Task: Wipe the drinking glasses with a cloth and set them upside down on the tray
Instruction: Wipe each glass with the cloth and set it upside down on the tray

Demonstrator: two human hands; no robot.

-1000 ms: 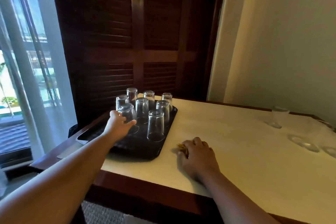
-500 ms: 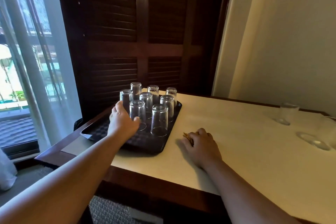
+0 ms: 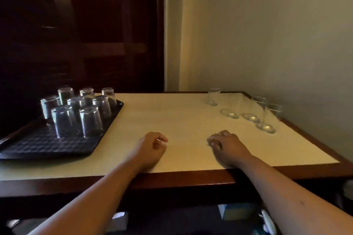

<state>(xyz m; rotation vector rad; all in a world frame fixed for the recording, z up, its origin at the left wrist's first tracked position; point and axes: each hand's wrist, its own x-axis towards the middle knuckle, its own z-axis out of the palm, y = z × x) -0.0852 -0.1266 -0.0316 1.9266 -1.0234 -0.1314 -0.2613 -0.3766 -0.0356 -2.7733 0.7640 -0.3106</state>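
Note:
A dark tray (image 3: 38, 145) lies at the table's left and holds several clear glasses upside down (image 3: 89, 120). Several more clear glasses (image 3: 270, 118) stand upright at the far right, near the wall. My left hand (image 3: 150, 149) rests on the table near the front edge, fingers loosely curled, holding nothing, to the right of the tray. My right hand (image 3: 229, 149) rests further right and grips a small yellowish cloth (image 3: 213, 141), of which only a bit shows under the fingers.
The cream table top (image 3: 172, 116) has a dark wooden rim (image 3: 172, 177) along the front and right. Dark wooden louvred doors (image 3: 86, 44) stand behind the tray, and a pale wall (image 3: 267, 34) runs along the right. Blurred items lie below the table.
My left hand has let go of the front-left glass on the tray and come back to the table's front. My right hand slid right with the cloth. The view swung right.

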